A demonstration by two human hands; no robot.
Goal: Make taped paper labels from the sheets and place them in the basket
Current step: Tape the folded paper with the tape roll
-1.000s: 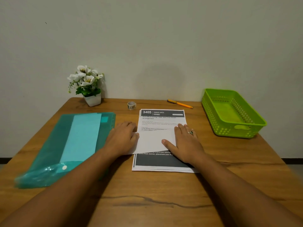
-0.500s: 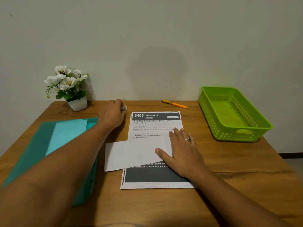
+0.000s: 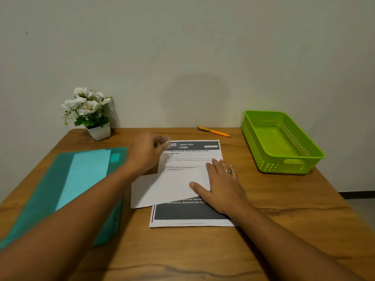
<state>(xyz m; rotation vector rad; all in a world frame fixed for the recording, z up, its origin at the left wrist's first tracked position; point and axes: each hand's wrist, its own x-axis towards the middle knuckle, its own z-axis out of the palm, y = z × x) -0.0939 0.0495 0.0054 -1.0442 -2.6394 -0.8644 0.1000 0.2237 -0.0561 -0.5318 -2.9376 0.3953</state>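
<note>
- Wooden table (image 3: 284,230); printed sheets (image 3: 192,213) lie in the middle, long axis running from the person toward the wall, dark header at the far end.
- White blank paper piece (image 3: 166,189) lies across the sheets, long axis left-right, slightly tilted, its left end sticking out past their left edge.
- Right hand (image 3: 221,185) lies flat on the right end of the piece, fingers straight, pressing, not gripping.
- Left hand (image 3: 146,155), blurred, is at the sheets' far-left corner, fingers curled round a small tape roll (image 3: 166,141).
- Green basket (image 3: 269,165) sits far right, long axis toward the wall, well apart from the sheets.
- Orange pen (image 3: 214,131) lies beyond the sheets; teal folder (image 3: 50,189) is on the left; potted flowers (image 3: 89,110) stand at the far left.
</note>
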